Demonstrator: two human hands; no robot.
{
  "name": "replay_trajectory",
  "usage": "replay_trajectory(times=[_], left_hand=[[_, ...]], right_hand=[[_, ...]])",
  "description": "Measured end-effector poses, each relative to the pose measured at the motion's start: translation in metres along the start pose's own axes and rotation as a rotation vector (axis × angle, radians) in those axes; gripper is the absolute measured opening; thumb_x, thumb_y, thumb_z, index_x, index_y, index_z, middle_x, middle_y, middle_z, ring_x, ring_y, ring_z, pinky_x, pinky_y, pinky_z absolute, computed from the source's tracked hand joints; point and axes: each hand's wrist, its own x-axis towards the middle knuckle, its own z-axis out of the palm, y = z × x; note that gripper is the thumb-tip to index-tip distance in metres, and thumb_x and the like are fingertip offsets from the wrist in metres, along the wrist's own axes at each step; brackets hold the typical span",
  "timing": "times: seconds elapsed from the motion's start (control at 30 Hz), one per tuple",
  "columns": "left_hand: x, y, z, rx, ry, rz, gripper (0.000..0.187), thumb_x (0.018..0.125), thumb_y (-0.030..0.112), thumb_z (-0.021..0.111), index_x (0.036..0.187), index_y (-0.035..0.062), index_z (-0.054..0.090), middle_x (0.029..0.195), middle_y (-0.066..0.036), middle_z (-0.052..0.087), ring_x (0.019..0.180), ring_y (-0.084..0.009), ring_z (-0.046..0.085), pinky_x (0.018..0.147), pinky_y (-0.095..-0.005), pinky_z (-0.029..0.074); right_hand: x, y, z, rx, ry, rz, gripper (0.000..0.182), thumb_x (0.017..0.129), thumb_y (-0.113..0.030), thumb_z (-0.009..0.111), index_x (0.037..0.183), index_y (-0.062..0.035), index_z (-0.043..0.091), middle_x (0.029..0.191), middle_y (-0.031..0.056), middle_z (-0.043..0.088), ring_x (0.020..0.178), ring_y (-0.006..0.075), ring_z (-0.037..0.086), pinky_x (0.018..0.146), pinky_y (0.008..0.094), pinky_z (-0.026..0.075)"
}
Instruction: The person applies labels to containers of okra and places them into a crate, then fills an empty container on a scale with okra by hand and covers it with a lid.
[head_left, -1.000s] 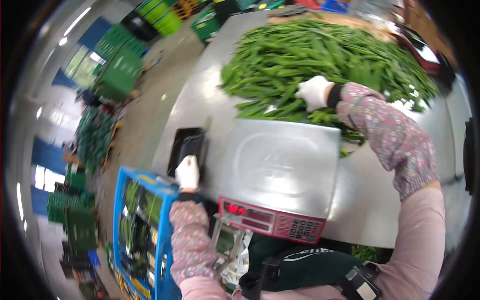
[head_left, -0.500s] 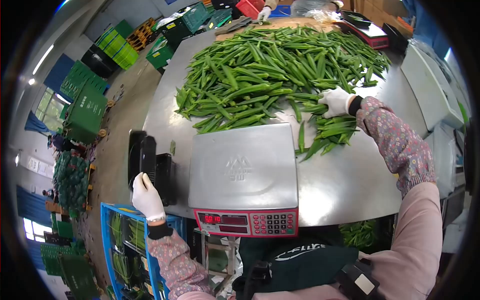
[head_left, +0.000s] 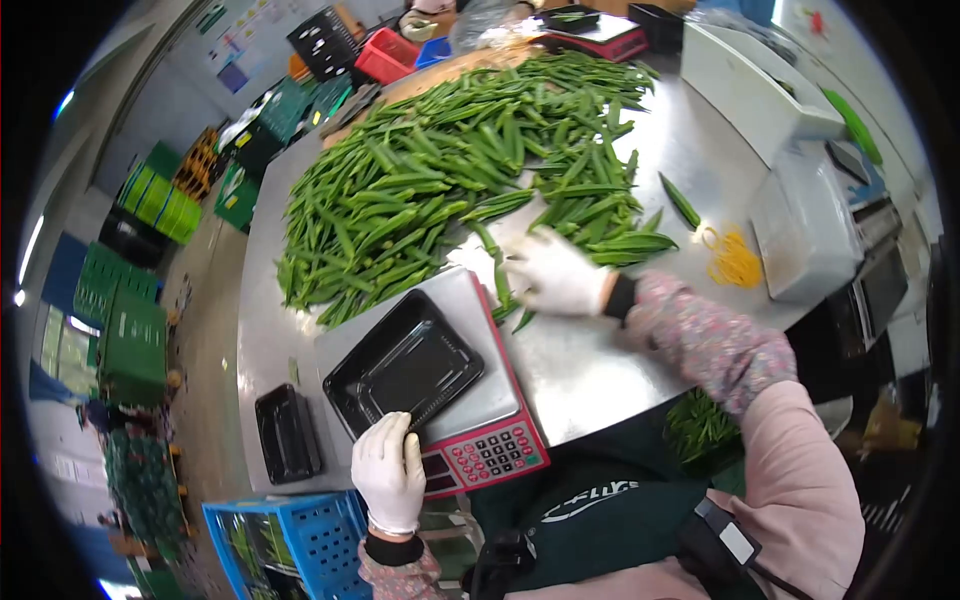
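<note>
My left hand (head_left: 390, 470), in a white glove, grips the near edge of an empty black plastic tray (head_left: 403, 365) that rests on the platform of a digital scale (head_left: 470, 400). My right hand (head_left: 552, 270), also gloved, presses down on a few okra pods (head_left: 500, 275) beside the scale's far corner. A large heap of green okra (head_left: 440, 170) covers the steel table (head_left: 580, 360) beyond it.
A stack of black trays (head_left: 287, 433) lies left of the scale. A blue crate (head_left: 285, 535) stands below the table edge. Yellow rubber bands (head_left: 735, 260) lie near grey machines (head_left: 800, 200) on the right. Green crates (head_left: 130, 330) line the floor at left.
My left hand took a black tray from the stack and set it on the scale. My right hand pulled okra from the heap toward the scale. The view swung left.
</note>
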Motion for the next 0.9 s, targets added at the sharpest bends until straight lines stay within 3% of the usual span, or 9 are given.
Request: replay_trajectory(times=[0.1, 0.27, 0.53, 0.6, 0.67, 0.73, 0.8, 0.83, 0.9], left_hand=[[0.003, 0.015, -0.002, 0.017, 0.071, 0.006, 0.032, 0.083, -0.001, 0.067, 0.116, 0.0024, 0.066, 0.116, -0.014, 0.067, 0.110, -0.0339, 0.062, 0.098, -0.0422, 0.047], [-0.007, 0.023, -0.003, -0.004, 0.085, 0.005, 0.033, 0.084, -0.002, 0.066, 0.117, 0.0021, 0.066, 0.117, -0.013, 0.066, 0.112, -0.0337, 0.061, 0.099, -0.0434, 0.047], [-0.017, 0.029, 0.006, -0.062, 0.114, -0.032, 0.024, 0.088, -0.001, 0.063, 0.111, 0.0012, 0.069, 0.112, -0.012, 0.068, 0.109, -0.0315, 0.064, 0.098, -0.0431, 0.047], [-0.014, 0.030, 0.007, -0.068, 0.114, -0.032, 0.024, 0.088, 0.000, 0.063, 0.111, 0.0014, 0.068, 0.112, -0.012, 0.068, 0.109, -0.0314, 0.064, 0.098, -0.0434, 0.047], [-0.011, 0.033, 0.009, -0.073, 0.124, -0.028, 0.024, 0.088, -0.001, 0.063, 0.112, 0.0011, 0.068, 0.113, -0.012, 0.068, 0.109, -0.0315, 0.064, 0.098, -0.0432, 0.047], [-0.009, 0.034, 0.011, -0.088, 0.121, -0.029, 0.025, 0.088, -0.001, 0.062, 0.112, 0.0010, 0.068, 0.113, -0.012, 0.068, 0.109, -0.0316, 0.064, 0.098, -0.0430, 0.048], [-0.006, 0.034, 0.013, -0.097, 0.122, -0.031, 0.025, 0.088, -0.002, 0.062, 0.112, 0.0008, 0.068, 0.113, -0.013, 0.068, 0.109, -0.0318, 0.064, 0.098, -0.0428, 0.048], [-0.005, 0.035, 0.015, -0.102, 0.123, -0.024, 0.025, 0.088, -0.002, 0.062, 0.112, 0.0007, 0.068, 0.113, -0.013, 0.068, 0.108, -0.0320, 0.063, 0.097, -0.0427, 0.048], [-0.004, 0.035, 0.015, -0.099, 0.109, -0.025, 0.026, 0.088, -0.003, 0.062, 0.113, 0.0005, 0.068, 0.113, -0.013, 0.068, 0.108, -0.0322, 0.063, 0.097, -0.0425, 0.048]], right_hand=[[0.005, -0.030, 0.058, 0.120, -0.071, 0.137, 0.071, 0.073, -0.043, 0.073, 0.127, 0.0003, 0.057, 0.131, 0.0225, 0.054, 0.127, 0.0364, 0.050, 0.109, 0.0560, 0.034], [-0.021, -0.036, 0.070, 0.178, 0.029, 0.037, 0.030, 0.079, -0.027, 0.072, 0.097, -0.0041, 0.064, 0.110, 0.0139, 0.062, 0.116, 0.0330, 0.054, 0.094, 0.0430, 0.047], [-0.105, -0.027, -0.057, 0.230, -0.109, -0.107, 0.037, 0.080, -0.027, 0.072, 0.109, -0.0056, 0.063, 0.120, 0.0134, 0.062, 0.124, 0.0311, 0.054, 0.100, 0.0446, 0.043], [-0.098, -0.014, -0.096, 0.273, -0.062, 0.028, 0.037, 0.079, -0.027, 0.074, 0.108, -0.0054, 0.065, 0.123, 0.0141, 0.062, 0.121, 0.0310, 0.055, 0.102, 0.0445, 0.043], [-0.104, 0.030, -0.097, 0.168, 0.207, 0.263, 0.033, 0.079, -0.025, 0.075, 0.104, -0.0049, 0.066, 0.124, 0.0145, 0.062, 0.118, 0.0319, 0.056, 0.101, 0.0444, 0.043], [-0.117, 0.099, -0.085, 0.034, 0.287, 0.671, 0.044, 0.083, -0.038, 0.071, 0.113, -0.0060, 0.068, 0.125, 0.0150, 0.062, 0.120, 0.0325, 0.055, 0.103, 0.0425, 0.042], [-0.125, 0.154, -0.067, -0.005, 0.102, 1.065, 0.068, 0.085, -0.059, 0.061, 0.131, -0.0090, 0.062, 0.134, 0.0192, 0.058, 0.129, 0.0357, 0.050, 0.109, 0.0472, 0.037], [-0.121, 0.152, -0.061, -0.003, 0.099, 1.065, 0.068, 0.085, -0.059, 0.061, 0.131, -0.0090, 0.062, 0.134, 0.0192, 0.058, 0.129, 0.0357, 0.050, 0.109, 0.0472, 0.037], [-0.101, 0.142, -0.038, -0.177, -0.187, 1.018, 0.090, 0.083, -0.076, 0.051, 0.144, -0.0104, 0.051, 0.144, 0.0225, 0.049, 0.137, 0.0422, 0.040, 0.114, 0.0528, 0.029]])
